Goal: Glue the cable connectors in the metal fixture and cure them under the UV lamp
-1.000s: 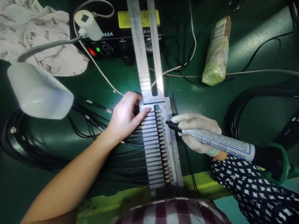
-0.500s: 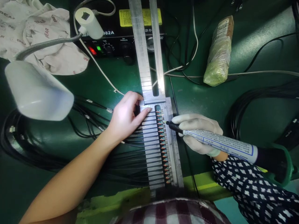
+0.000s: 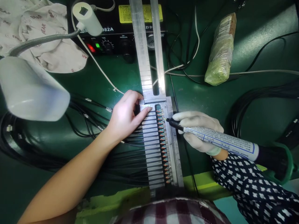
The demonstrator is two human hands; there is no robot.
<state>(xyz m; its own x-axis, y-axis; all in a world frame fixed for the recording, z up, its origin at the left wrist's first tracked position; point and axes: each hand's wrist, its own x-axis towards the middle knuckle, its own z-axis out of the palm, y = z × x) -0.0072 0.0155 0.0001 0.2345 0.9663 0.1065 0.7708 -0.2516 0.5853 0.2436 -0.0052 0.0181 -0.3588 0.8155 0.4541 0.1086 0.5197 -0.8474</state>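
My bare left hand (image 3: 127,116) grips the upper left corner of a slotted metal fixture (image 3: 153,149), thumb on top and fingers curled over its far edge. Black cables (image 3: 151,158) lie side by side across the fixture, ending in a row of small connectors (image 3: 165,151) with coloured wires. A white glove covers my right hand (image 3: 201,129), whose fingers wrap round a labelled dispensing syringe (image 3: 226,141) with a black tip. That tip points left, close over the upper connectors; whether it touches one I cannot tell.
Behind the fixture stands a black control box (image 3: 107,37) with lit switches, partly covered by a metal rail (image 3: 141,46). A white lamp (image 3: 32,90) hangs at left. Cable coils (image 3: 14,143) lie at left, a plastic-wrapped block (image 3: 220,51) at back right, and a cloth (image 3: 44,34) at back left.
The syringe tip has shifted slightly towards the far end of the fixture with my right hand. My left hand keeps its hold. The lamp appears farther left as the view moves a little.
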